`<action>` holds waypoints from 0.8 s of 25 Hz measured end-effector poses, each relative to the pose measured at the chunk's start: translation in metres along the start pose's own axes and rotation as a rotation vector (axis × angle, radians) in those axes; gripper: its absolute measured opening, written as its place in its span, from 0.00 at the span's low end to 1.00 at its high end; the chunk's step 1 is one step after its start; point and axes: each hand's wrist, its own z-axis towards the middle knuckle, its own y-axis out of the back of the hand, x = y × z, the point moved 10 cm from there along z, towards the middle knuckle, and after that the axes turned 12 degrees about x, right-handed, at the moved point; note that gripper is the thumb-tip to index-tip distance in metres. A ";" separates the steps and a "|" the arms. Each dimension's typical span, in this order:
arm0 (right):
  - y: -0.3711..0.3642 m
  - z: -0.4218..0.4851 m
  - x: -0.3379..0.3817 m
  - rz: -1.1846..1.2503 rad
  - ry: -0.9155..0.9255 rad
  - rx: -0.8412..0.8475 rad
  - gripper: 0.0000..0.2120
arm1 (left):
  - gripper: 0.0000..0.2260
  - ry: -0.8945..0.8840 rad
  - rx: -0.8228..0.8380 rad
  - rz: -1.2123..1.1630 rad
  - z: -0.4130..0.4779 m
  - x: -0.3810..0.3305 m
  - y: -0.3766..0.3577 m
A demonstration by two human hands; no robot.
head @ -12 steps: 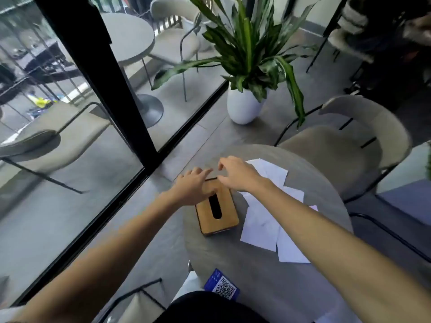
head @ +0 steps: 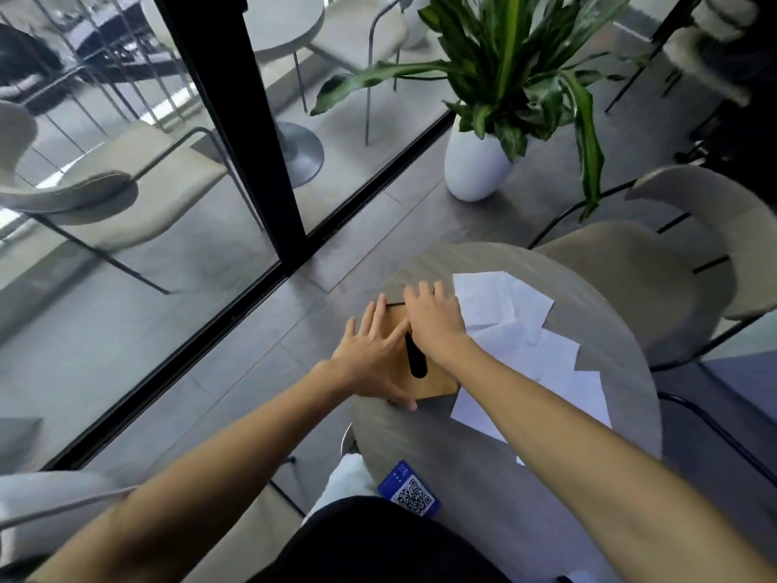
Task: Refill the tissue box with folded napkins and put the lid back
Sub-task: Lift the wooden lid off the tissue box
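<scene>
One tan lid [head: 437,385], black slot [head: 417,366], white napkins [head: 504,305]

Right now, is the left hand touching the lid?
Touching. The head view shows the left hand lying flat on the lid, fingers spread across it, thumb against its near corner.

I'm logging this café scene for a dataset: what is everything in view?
Tissue box: one, tan lid with black slot, table's left edge.
Napkins: several overlapping, white, table, right of the box.
Table: one, grey, round, centre.
QR card: one, blue, table's near edge.
Plant: one, green in white pot, floor beyond the table.
Chairs: at least three, beige, one right of the table, two behind the glass.
Second table: one, pale, behind the glass.
Left hand: one, flat on the lid's left side.
Right hand: one, spread over the lid's far end.
</scene>
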 end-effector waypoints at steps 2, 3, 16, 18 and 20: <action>0.002 0.000 -0.001 0.026 -0.003 -0.017 0.16 | 0.65 -0.014 -0.010 0.010 0.002 -0.001 0.001; 0.003 0.000 -0.001 0.032 0.000 -0.022 0.15 | 0.65 -0.020 -0.022 0.013 0.002 -0.001 0.002; 0.023 0.005 -0.027 0.082 -0.031 -0.068 0.07 | 0.58 -0.205 -0.336 -0.245 -0.016 -0.006 0.039; 0.038 0.002 -0.041 0.119 -0.052 -0.107 0.08 | 0.58 -0.186 -0.378 -0.402 -0.021 0.003 0.049; 0.044 -0.004 -0.066 0.139 -0.107 -0.109 0.07 | 0.59 -0.142 -0.331 -0.485 -0.015 0.011 0.047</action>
